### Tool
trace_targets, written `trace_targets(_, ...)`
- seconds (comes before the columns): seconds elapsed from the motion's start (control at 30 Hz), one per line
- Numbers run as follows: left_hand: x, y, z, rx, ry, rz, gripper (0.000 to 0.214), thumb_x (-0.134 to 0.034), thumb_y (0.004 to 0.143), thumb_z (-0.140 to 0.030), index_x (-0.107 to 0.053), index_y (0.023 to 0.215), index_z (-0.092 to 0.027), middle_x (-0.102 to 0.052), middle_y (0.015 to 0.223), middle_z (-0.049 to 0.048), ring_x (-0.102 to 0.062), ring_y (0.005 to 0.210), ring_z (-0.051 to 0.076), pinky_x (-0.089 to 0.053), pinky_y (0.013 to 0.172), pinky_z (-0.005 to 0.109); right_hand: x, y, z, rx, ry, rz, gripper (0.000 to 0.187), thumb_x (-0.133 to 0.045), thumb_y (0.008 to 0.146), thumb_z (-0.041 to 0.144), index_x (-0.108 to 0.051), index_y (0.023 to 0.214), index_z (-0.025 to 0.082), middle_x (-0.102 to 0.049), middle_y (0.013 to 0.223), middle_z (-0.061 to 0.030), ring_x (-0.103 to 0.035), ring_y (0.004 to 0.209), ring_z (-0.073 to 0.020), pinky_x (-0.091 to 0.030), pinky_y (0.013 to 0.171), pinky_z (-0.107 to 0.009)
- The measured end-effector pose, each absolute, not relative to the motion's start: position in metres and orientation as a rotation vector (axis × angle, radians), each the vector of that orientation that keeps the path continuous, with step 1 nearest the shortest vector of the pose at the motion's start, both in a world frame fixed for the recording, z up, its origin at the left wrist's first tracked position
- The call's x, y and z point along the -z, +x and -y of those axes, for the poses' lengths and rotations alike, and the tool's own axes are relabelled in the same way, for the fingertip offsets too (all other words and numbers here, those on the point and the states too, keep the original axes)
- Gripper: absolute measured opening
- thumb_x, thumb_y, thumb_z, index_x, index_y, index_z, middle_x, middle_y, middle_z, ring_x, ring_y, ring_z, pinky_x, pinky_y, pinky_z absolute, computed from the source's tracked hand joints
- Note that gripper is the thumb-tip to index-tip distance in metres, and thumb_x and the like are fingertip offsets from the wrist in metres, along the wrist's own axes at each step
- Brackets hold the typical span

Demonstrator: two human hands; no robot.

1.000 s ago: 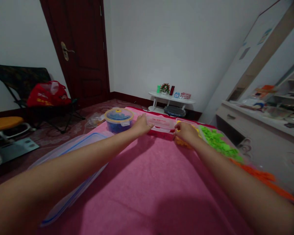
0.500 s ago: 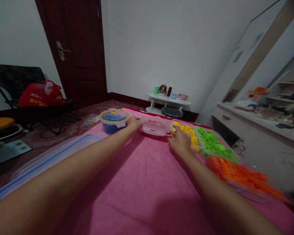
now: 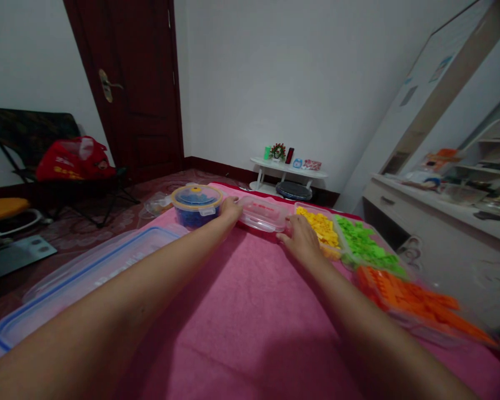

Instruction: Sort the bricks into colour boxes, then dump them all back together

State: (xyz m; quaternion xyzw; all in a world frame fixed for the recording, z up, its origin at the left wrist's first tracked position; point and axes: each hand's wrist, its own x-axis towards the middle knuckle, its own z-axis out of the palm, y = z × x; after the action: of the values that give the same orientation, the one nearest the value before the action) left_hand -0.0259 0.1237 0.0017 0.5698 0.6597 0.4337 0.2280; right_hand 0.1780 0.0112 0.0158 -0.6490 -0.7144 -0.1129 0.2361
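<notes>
Near the far end of the pink-covered table (image 3: 233, 311) is a clear plastic food container (image 3: 262, 211) with red contents showing low in it and a clear lid over its top. My left hand (image 3: 230, 210) grips its left end, the fingers partly hidden behind the wrist. At the right end, my right hand (image 3: 300, 236) has its fingers curled against the edge, thumb at the front. Left of it stands a round lidded container (image 3: 196, 205) with blue contents. Yellow pieces (image 3: 321, 226) fill an open box just beyond my right hand.
Green pieces (image 3: 364, 244) and orange pieces (image 3: 408, 294) lie in open boxes down the right side. A long clear lid with a blue seal (image 3: 79, 283) lies under my left forearm. A white cabinet (image 3: 437, 250) stands to the right, a folding chair (image 3: 29, 133) to the left.
My right hand has shifted left, its raised fingers coming down onto the container's right end. My left hand stays at the left end. The view has turned very slightly.
</notes>
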Motion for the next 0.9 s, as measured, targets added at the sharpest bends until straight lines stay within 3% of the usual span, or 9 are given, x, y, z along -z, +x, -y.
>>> trace_targets(0.13,0.001,-0.028,-0.130,-1.112,1.624,-1.855,0.046,-0.050,0.079,-0.017,-0.057,0.125,-0.012,-0.061,0.124,0.0141,-0.058,0.113,0.023,-0.043,0.093,0.028,-0.012,0.173,-0.009,0.304,-1.659,2.072,0.049,-0.062,0.078,0.029,-0.049,0.123,0.016,-0.057,0.122,-0.0115,-0.053,0.110,-0.0249,-0.039,0.090,-0.036)
trace_targets(0.4,-0.009,-0.028,-0.118,-0.892,1.879,-1.829,0.043,-0.039,0.089,-0.027,-0.051,0.130,-0.021,-0.057,0.129,0.0088,-0.053,0.119,0.021,-0.037,0.101,0.031,-0.029,0.168,0.001,0.459,-1.779,2.195,0.033,-0.059,0.080,0.033,-0.057,0.110,0.018,-0.063,0.108,-0.0104,-0.055,0.103,-0.0276,-0.033,0.092,-0.043)
trace_targets(0.5,-0.017,-0.024,-0.106,-0.794,1.950,-1.838,0.044,-0.036,0.091,-0.037,-0.051,0.127,-0.017,-0.058,0.127,0.0148,-0.052,0.119,0.026,-0.035,0.102,0.039,-0.030,0.165,0.002,0.487,-1.804,2.189,0.036,-0.061,0.079,0.028,-0.056,0.114,0.018,-0.062,0.112,-0.0115,-0.054,0.106,-0.0282,-0.030,0.096,-0.046)
trace_targets(0.6,-0.031,-0.021,-0.083,-0.748,2.018,-1.851,0.051,-0.042,0.089,-0.042,-0.046,0.132,-0.015,-0.048,0.135,0.0190,-0.044,0.126,0.031,-0.032,0.103,0.045,-0.026,0.162,0.006,0.498,-1.800,2.128,0.043,-0.060,0.078,0.023,-0.053,0.120,0.016,-0.058,0.121,-0.0140,-0.051,0.112,-0.0298,-0.029,0.099,-0.049)
trace_targets(0.7,-0.055,-0.033,-0.048,-0.740,2.248,-1.710,0.049,-0.050,0.084,-0.040,-0.050,0.130,-0.022,-0.047,0.138,0.0120,-0.047,0.123,0.027,-0.035,0.101,0.036,-0.021,0.157,0.017,0.469,-1.684,2.041,0.048,-0.057,0.079,0.021,-0.048,0.126,0.015,-0.048,0.135,-0.0148,-0.043,0.123,-0.0290,-0.028,0.102,-0.049)
trace_targets(0.8,-0.081,-0.070,-0.009,-0.516,2.534,-1.430,0.035,-0.046,0.085,-0.039,-0.068,0.103,-0.019,-0.069,0.101,0.0077,-0.063,0.092,0.021,-0.045,0.082,0.029,-0.015,0.150,0.036,0.384,-1.468,2.004,0.045,-0.053,0.081,0.021,-0.049,0.125,0.017,-0.046,0.137,-0.0128,-0.041,0.126,-0.0258,-0.030,0.104,-0.045)
trace_targets(0.9,-0.096,-0.123,0.023,-0.177,2.498,-1.507,0.031,-0.048,0.082,-0.041,-0.071,0.083,-0.019,-0.069,0.073,0.0047,-0.064,0.069,0.018,-0.045,0.068,0.026,-0.011,0.143,0.057,0.264,-1.298,2.028,0.037,-0.051,0.081,0.023,-0.055,0.118,0.018,-0.051,0.130,-0.0119,-0.045,0.122,-0.0256,-0.032,0.104,-0.046)
